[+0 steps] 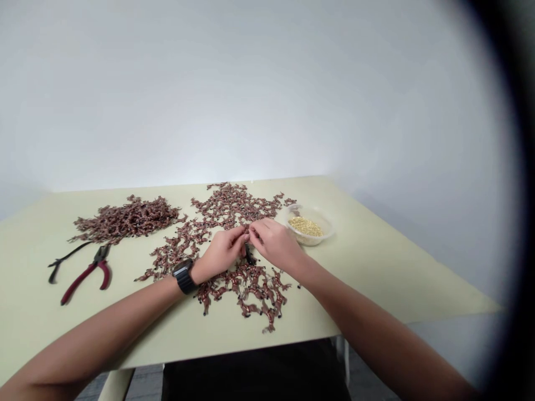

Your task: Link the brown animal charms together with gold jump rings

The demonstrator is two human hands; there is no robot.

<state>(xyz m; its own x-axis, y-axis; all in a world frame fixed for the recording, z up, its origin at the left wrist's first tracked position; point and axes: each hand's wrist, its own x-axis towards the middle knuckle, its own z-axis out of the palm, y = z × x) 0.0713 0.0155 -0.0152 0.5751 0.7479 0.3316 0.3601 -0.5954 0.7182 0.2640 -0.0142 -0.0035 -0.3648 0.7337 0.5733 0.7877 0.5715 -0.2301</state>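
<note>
My left hand [223, 250], with a black watch [184, 275] on its wrist, and my right hand [273, 242] meet fingertip to fingertip over the middle of the table. Both pinch something small and dark between them; I cannot make out what it is. A small black piece [249, 256] shows just below the fingers. Beneath and around the hands lies a spread of several small brown figure-shaped charms [234, 211]. A denser heap of the same brown charms [129, 218] sits at the back left.
A clear plastic bowl [324, 231] with small gold-coloured bits [306, 225] stands just right of my right hand. Red-handled pliers [87, 273] and a black-handled tool [67, 257] lie at the left. The pale yellow-green table [397, 267] ends near my body; a white wall stands behind.
</note>
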